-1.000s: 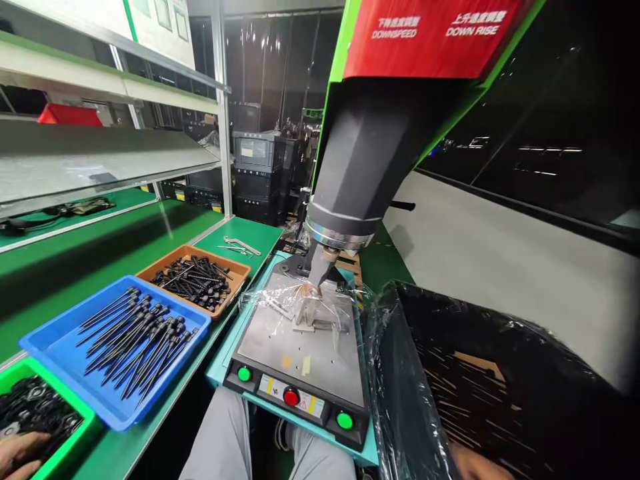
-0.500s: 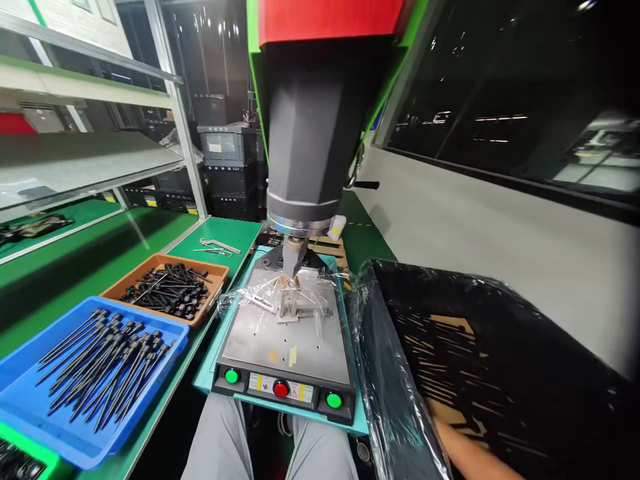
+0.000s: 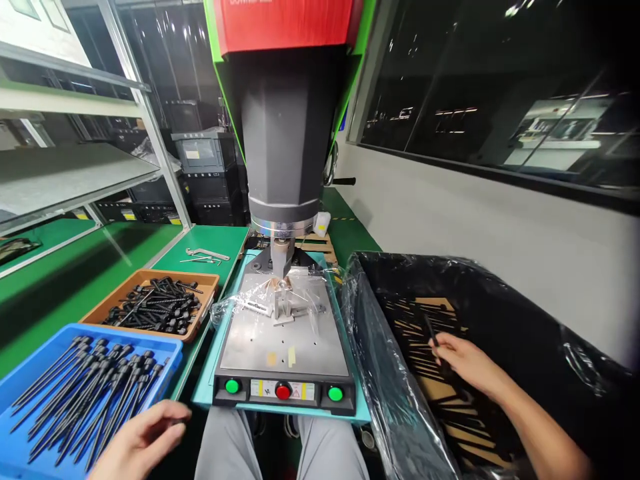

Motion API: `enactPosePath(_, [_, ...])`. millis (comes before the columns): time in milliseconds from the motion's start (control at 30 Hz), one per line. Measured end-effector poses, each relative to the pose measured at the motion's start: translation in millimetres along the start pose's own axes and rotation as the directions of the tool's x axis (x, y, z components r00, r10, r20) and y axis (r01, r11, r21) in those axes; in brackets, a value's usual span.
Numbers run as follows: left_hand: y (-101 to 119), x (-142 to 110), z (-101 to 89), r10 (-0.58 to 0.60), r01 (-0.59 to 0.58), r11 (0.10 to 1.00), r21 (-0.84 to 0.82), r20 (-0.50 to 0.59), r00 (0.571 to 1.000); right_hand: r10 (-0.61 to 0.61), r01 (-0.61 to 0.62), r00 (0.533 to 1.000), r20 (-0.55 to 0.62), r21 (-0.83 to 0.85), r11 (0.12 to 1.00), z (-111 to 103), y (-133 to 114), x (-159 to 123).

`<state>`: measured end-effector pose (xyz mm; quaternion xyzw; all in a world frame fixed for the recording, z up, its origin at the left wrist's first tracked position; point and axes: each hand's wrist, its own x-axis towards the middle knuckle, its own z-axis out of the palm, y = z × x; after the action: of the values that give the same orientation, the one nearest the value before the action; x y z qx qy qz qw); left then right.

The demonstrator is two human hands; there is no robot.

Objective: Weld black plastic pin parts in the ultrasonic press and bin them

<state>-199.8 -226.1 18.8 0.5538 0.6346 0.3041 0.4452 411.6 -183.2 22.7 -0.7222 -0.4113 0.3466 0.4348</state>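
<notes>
My right hand [image 3: 463, 363] is over the black-lined bin [image 3: 540, 333] on the right, its fingertips pinching a thin black rod [image 3: 431, 329]. Below it, several similar dark rods lie on brown cardboard [image 3: 434, 390]. My left hand [image 3: 145, 437] hovers by the front right corner of the blue tray [image 3: 173, 363], thumb and fingers apart, with no held thing visible. Inside that tray lie several long black rods with thick heads [image 3: 100, 380]. Between my hands stands a press-like machine [image 3: 281, 133] with a metal fixture [image 3: 283, 307] under its pointed tool.
An orange-brown tray [image 3: 143, 275] of shorter black parts sits behind the blue one. A wrench [image 3: 207, 254] lies on the green bench. The machine's front panel carries two green buttons [image 3: 232, 386] and a red button [image 3: 283, 391]. Clear plastic film [image 3: 240, 300] surrounds the fixture.
My left hand has come into view beside the blue tray. My right hand, earlier mostly out of frame, now shows over the bin with a black rod. The view has shifted right.
</notes>
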Motion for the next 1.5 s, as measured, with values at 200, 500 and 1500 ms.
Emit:
enactPosePath(200, [33.6, 31.9, 95.0, 0.147, -0.021, 0.922, -0.387, 0.298, 0.943, -0.302, 0.229, 0.909, 0.287, 0.261, 0.938, 68.2, -36.4, -92.2])
enactPosePath(500, [46.1, 37.6, 152.0, -0.045, 0.336, 0.588, -0.736, 0.385, 0.922, -0.345, 0.148, 0.917, 0.2, 0.633, 0.76, 233.2, -24.9, -155.3])
enactPosePath(1500, [42.5, 26.4, 152.5, -0.002, 0.404, 0.382, -0.831, 0.437, 0.9, -0.967, 0.964, 0.244, 0.072, 0.09, 0.25, 244.2, -6.1, -169.6])
